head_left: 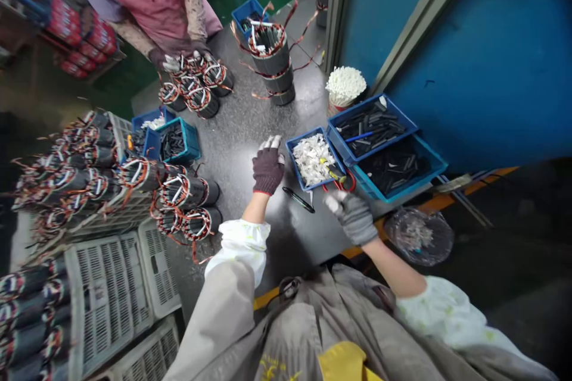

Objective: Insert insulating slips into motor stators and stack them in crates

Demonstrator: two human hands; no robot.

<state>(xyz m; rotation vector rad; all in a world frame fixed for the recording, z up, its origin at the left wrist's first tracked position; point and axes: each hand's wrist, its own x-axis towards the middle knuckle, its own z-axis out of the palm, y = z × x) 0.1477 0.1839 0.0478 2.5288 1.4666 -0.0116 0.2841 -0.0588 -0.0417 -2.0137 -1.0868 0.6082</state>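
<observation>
My left hand (pixel 269 168), in a dark maroon glove with pale fingertips, rests over the grey tabletop with its fingers stretched forward and nothing visible in it. Just right of it is a small blue tray (pixel 292 158) of white pieces (pixel 313 158). A black pen (pixel 298 199) lies between my hands. My right hand (pixel 353 215), in a grey glove, is at the table's near edge, fingers extended and slightly blurred. Its fingertips are close to a red-handled cutting tool (pixel 350 181) at the tray's corner; whether they touch it I cannot tell.
Black sleeves fill two bins (pixel 379 152) on the right, near a bundle of white-tipped sticks (pixel 345 86). Stacked wire-wound stators (pixel 274 65) stand ahead; more stators (pixel 187 190) crowd the left beside crates (pixel 109 286). A co-worker (pixel 147 6) handles stators across the table.
</observation>
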